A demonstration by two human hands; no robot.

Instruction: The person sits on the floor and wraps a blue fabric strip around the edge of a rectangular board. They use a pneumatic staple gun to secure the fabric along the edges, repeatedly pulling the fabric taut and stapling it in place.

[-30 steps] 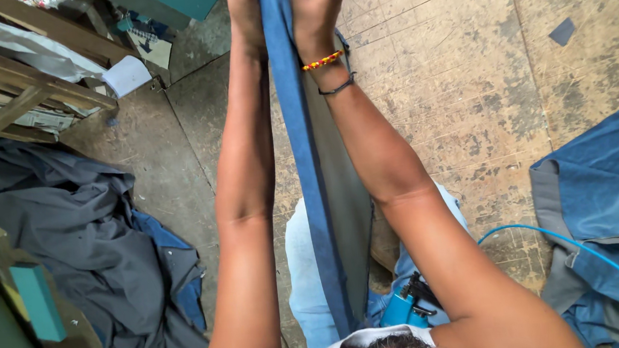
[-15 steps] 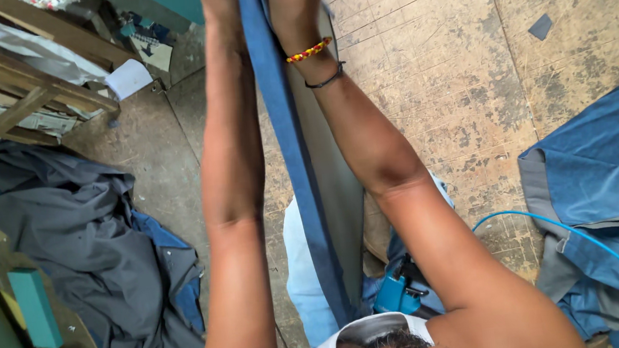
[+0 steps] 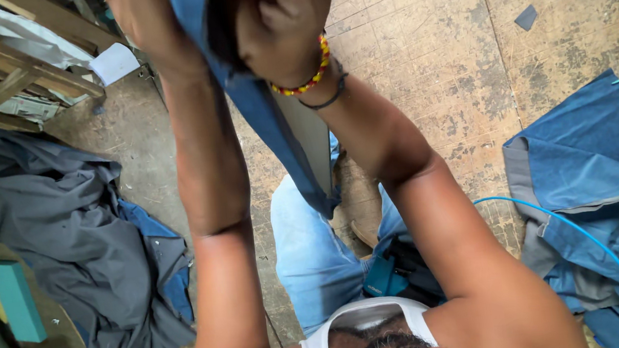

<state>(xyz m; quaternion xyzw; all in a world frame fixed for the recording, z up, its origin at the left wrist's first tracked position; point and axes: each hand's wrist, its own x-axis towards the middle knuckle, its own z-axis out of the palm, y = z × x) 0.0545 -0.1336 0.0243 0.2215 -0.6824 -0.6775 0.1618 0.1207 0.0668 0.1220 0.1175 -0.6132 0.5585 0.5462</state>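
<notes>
Denim strip: long blue denim fabric strip (image 3: pixel 276 139) hangs from both raised hands down toward your lap.
Left hand: left hand (image 3: pixel 152 30) pinches the strip's top edge, fingers closed on it.
Right hand: right hand (image 3: pixel 283 17) (beaded bracelet at the wrist) is clenched on the same edge.
Grip advice: keep both pinches level so the cloth hangs straight.
Nearby: folded blue denim piece (image 3: pixel 596 169) lies on the worn floor (image 3: pixel 434 48), well apart.

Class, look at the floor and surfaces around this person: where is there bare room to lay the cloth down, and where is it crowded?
Bare floor lies upper right, between the raised strip held by both hands and the folded blue cloth. A smaller patch lies between the grey cloth heap and the left arm. The lower right and far left are crowded.
</notes>
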